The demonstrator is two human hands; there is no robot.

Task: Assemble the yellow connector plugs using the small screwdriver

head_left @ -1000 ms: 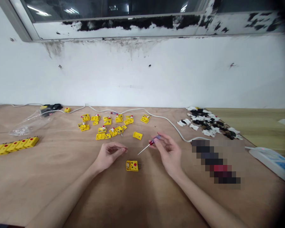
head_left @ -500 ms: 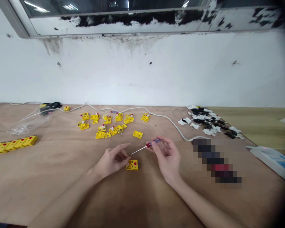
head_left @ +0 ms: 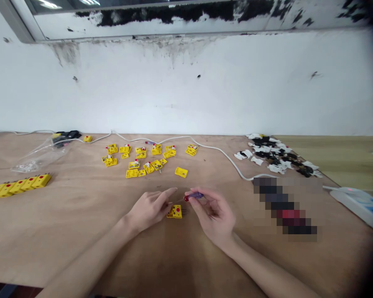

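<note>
A yellow connector piece (head_left: 176, 211) with a red dot and metal pins pointing right lies on the table in front of me. My left hand (head_left: 151, 207) is at its left side, index finger stretched out, the other fingers curled near the piece's edge; whether they grip it is hidden. Just above and right, my right hand (head_left: 216, 211) holds a screwdriver (head_left: 194, 196) by its red and purple handle, between thumb and fingers. The screwdriver's thin shaft is hard to make out. Beyond the hands lies a loose yellow cover (head_left: 181, 172).
Open yellow connectors (head_left: 141, 152) are spread at mid table. A yellow row (head_left: 18, 186) and a clear bag (head_left: 40, 157) lie left. A white cable (head_left: 217, 149) runs behind. Right are black and white pieces (head_left: 270, 153), a blurred patch and a power strip (head_left: 357, 207).
My right hand has brought the screwdriver left and turned it, nearer the connector. My left hand has shifted slightly right with its index finger extended. The view has tilted down a little.
</note>
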